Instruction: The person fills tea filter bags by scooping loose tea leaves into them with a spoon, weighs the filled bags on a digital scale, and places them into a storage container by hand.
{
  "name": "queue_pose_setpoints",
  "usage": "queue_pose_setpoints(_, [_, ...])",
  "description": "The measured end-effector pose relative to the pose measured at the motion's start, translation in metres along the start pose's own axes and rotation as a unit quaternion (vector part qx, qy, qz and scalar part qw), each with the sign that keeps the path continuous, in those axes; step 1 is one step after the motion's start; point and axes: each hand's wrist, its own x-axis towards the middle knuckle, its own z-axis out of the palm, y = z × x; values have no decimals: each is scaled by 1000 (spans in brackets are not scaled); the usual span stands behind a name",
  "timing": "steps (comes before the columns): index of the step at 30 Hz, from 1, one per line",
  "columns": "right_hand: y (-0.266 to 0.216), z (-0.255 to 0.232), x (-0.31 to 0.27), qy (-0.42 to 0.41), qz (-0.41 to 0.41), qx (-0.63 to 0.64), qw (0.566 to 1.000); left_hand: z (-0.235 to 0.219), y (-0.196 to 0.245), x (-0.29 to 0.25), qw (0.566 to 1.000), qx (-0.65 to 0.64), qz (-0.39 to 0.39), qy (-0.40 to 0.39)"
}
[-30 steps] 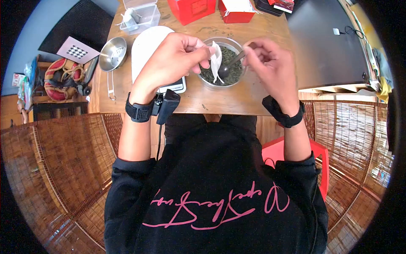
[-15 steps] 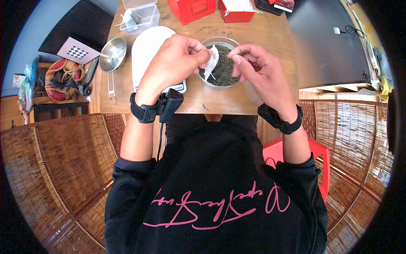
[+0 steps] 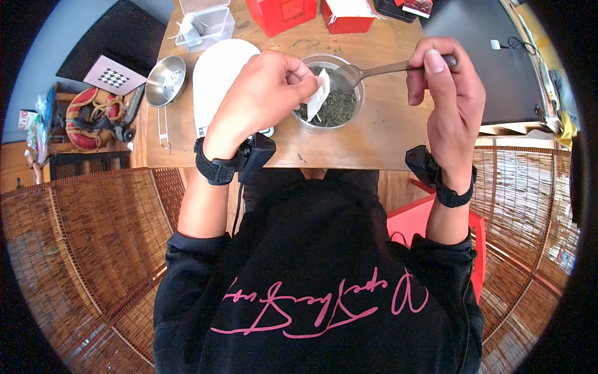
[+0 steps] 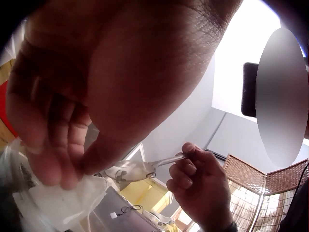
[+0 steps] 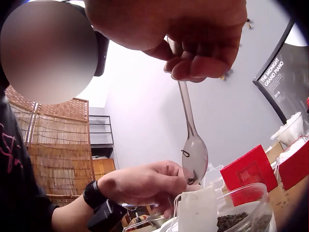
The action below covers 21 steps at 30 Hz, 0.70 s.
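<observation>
My left hand [image 3: 265,96] pinches a white tea bag [image 3: 319,103] by its upper edge, over a clear round tub [image 3: 360,109]. Loose dark tea leaves [image 3: 339,114] lie in the tub. Between thumb and fingers, my right hand [image 3: 453,103] grips the end of a translucent grey-brown spoon [image 3: 389,68]. The spoon's bowl is at the bag's mouth, over the tub. In the right wrist view a few leaf bits cling to the spoon [image 5: 195,157], and thin strings hang from the tea bag [image 5: 198,210].
Left of the tub is a white kitchen scale [image 3: 218,71], partly under my left hand. A metal pan with a handle [image 3: 168,93] stands farther left. At the back are a clear plastic box [image 3: 218,30] holding a bag and two red boxes [image 3: 286,17]. Leaf crumbs dot the wooden table.
My right hand has moved right, away from the bag, drawing the spoon into a more level position across the tub's edge. The left hand still holds the tea bag, shifted slightly right.
</observation>
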Motion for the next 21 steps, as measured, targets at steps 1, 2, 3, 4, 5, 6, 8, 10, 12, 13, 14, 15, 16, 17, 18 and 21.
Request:
queue_pose_setpoints(1, [0, 1, 1, 1, -1, -1, 1000, 0, 0, 1, 1000, 5, 9, 0])
queue_pose_setpoints(2, [0, 1, 2, -8, -2, -27, 1000, 1, 0, 1, 1000, 10, 16, 0])
queue_pose_setpoints(3, [1, 2, 3, -17, -2, -53, 998, 1, 1, 0, 1000, 11, 17, 0])
queue_pose_setpoints(4, [3, 3, 4, -16, -3, -53, 998, 1, 2, 0, 1000, 15, 18, 5])
queue_pose_setpoints(5, [5, 4, 4, -19, 2, -85, 996, 1, 3, 0, 1000, 19, 20, 10])
queue_pose_setpoints(6, [8, 6, 4, -23, 7, -117, 993, 0, 4, 0, 1000, 19, 19, 11])
queue_pose_setpoints(8, [11, 13, 5, -35, 2, -125, 992, 1, 4, -2, 999, 26, 36, 31])
queue_pose_setpoints(10, [7, 14, 5, -80, 22, -184, 979, 4, 0, -3, 998, 17, 43, 41])
queue_pose_setpoints(12, [7, 18, 4, -95, 4, -207, 974, 5, 1, -2, 997, 10, 55, 51])
queue_pose_setpoints(13, [7, 20, 4, -111, -16, -229, 967, 5, 3, -3, 996, 27, 52, 62])
queue_pose_setpoints(14, [8, 22, 5, -109, -40, -249, 962, 5, 5, -4, 995, 44, 48, 72])
queue_pose_setpoints(15, [8, 22, 6, -109, -41, -249, 962, 4, 6, -4, 995, 45, 48, 73])
queue_pose_setpoints(16, [8, 22, 6, -109, -38, -243, 963, 4, 7, -4, 994, 54, 56, 78])
queue_pose_setpoints(17, [7, 22, 6, -108, -36, -237, 965, 4, 7, -4, 993, 63, 63, 82])
queue_pose_setpoints(18, [7, 21, 5, -108, -35, -237, 965, 4, 7, -3, 993, 63, 63, 82])
queue_pose_setpoints(21, [6, 20, 5, -73, 2, -155, 985, 4, 3, -1, 993, 42, 68, 82])
